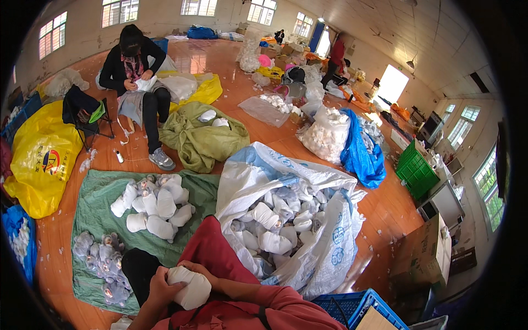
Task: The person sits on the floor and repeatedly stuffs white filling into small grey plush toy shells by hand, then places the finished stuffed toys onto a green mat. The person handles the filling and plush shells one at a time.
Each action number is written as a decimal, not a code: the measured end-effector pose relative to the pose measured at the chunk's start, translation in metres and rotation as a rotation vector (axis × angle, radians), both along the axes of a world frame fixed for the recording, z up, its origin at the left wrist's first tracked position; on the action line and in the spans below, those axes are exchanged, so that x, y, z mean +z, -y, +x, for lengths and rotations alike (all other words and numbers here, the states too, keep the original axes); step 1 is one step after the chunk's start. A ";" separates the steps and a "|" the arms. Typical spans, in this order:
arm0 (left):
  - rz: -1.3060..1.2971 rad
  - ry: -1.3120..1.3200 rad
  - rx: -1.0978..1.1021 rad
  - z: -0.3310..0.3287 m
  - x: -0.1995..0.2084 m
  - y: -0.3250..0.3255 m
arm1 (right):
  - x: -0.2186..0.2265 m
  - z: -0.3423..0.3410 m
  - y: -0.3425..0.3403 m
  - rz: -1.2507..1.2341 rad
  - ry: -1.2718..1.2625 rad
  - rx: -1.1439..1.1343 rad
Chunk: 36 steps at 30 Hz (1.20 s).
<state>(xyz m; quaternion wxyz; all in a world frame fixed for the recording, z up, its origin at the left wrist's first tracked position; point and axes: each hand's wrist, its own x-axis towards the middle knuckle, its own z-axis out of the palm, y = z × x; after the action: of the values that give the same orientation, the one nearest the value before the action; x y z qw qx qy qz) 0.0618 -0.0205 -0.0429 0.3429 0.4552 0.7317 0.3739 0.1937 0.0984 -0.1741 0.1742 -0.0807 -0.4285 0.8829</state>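
Note:
A rounded white cloth bundle (pixel 191 287) sits in my lap, gripped between both hands. My left hand (pixel 163 288) is closed on its left side, with the thumb laid over the front. At its upper right edge, my right hand (pixel 201 270) has its fingers curled over the cloth. Ahead on a green sheet (pixel 93 201) lies a heap of similar white bundles (pixel 165 202), some showing grey plush. Nearer and to the left is a pile of grey plush pieces (pixel 104 258). On my right, a large open white sack (pixel 330 247) holds many more white-wrapped grey plush pieces (pixel 276 242).
A blue crate (pixel 379 308) stands close at my right, with a cardboard box (pixel 421 253) beyond. A seated person (pixel 137 71) works on white cloth ahead left. Yellow sack (pixel 41 159), olive sack (pixel 206 143), white bag (pixel 327 135) and green crate (pixel 416 170) stand around.

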 end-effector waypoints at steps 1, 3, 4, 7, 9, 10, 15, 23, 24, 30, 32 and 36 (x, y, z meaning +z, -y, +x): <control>0.000 -0.024 0.012 0.002 -0.001 -0.001 | -0.003 -0.001 -0.002 -0.236 -0.018 0.090; -0.001 -0.073 0.036 0.005 -0.007 -0.006 | 0.004 0.000 -0.005 -0.472 0.004 0.183; 0.083 -0.083 0.031 0.008 -0.006 -0.007 | 0.023 0.004 -0.006 -0.473 0.045 0.189; 0.261 -0.087 -0.038 0.020 0.010 -0.013 | 0.039 0.002 -0.006 1.049 0.099 -0.074; 0.327 -0.299 -0.152 0.022 0.008 -0.006 | 0.127 0.002 -0.006 1.811 0.254 0.141; 0.365 -0.403 -0.234 0.025 0.008 -0.005 | 0.114 0.006 -0.012 1.830 0.132 0.063; 0.291 -0.352 -0.152 0.028 0.017 -0.005 | 0.088 0.007 -0.021 1.513 -0.328 -0.334; 0.181 0.896 0.115 -0.008 0.011 0.003 | 0.054 0.012 -0.007 0.063 0.116 0.137; 0.182 0.965 0.109 -0.013 0.009 0.007 | 0.056 0.015 -0.005 -0.029 0.073 0.168; 0.061 1.024 0.093 -0.031 -0.011 0.015 | 0.086 0.035 -0.002 -0.288 -0.248 0.291; 0.035 1.005 0.085 -0.029 -0.013 0.012 | 0.079 0.032 -0.001 -0.023 -0.103 0.256; -0.160 0.814 0.022 -0.031 -0.002 0.008 | 0.091 0.028 -0.010 0.153 0.039 0.347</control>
<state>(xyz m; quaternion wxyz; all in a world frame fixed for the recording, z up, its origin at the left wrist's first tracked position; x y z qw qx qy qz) 0.0307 -0.0286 -0.0449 0.6343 0.2344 0.5681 0.4690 0.2214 0.1089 -0.0828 0.0167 -0.0092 -0.5051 0.8629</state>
